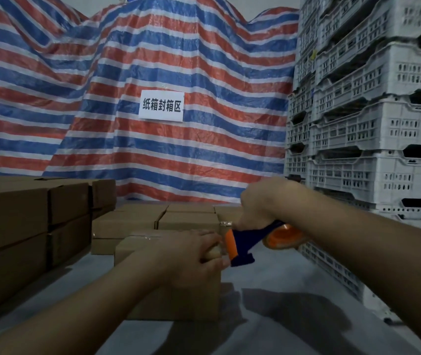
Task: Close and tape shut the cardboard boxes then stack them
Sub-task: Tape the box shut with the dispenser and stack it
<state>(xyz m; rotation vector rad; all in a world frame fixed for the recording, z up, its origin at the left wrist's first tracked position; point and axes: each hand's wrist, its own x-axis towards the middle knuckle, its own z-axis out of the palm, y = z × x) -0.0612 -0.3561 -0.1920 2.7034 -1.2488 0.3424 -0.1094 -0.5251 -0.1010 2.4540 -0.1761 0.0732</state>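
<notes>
A closed cardboard box (178, 301) stands on the grey floor in front of me, with clear tape along its top. My left hand (194, 254) lies over the box's near right top corner, fingers curled down over the edge. My right hand (260, 203) grips the handle of a blue and orange tape dispenser (250, 243), whose orange blade end sits at that same corner, right beside my left fingers. The dispenser's tape roll (285, 238) sticks out to the right.
Behind the box lie several closed cardboard boxes (189, 219) in a low row. A taller stack of boxes (30, 226) stands at the left. White plastic crates (373, 139) are piled high on the right. A striped tarp (153, 60) with a paper sign (162, 105) hangs behind.
</notes>
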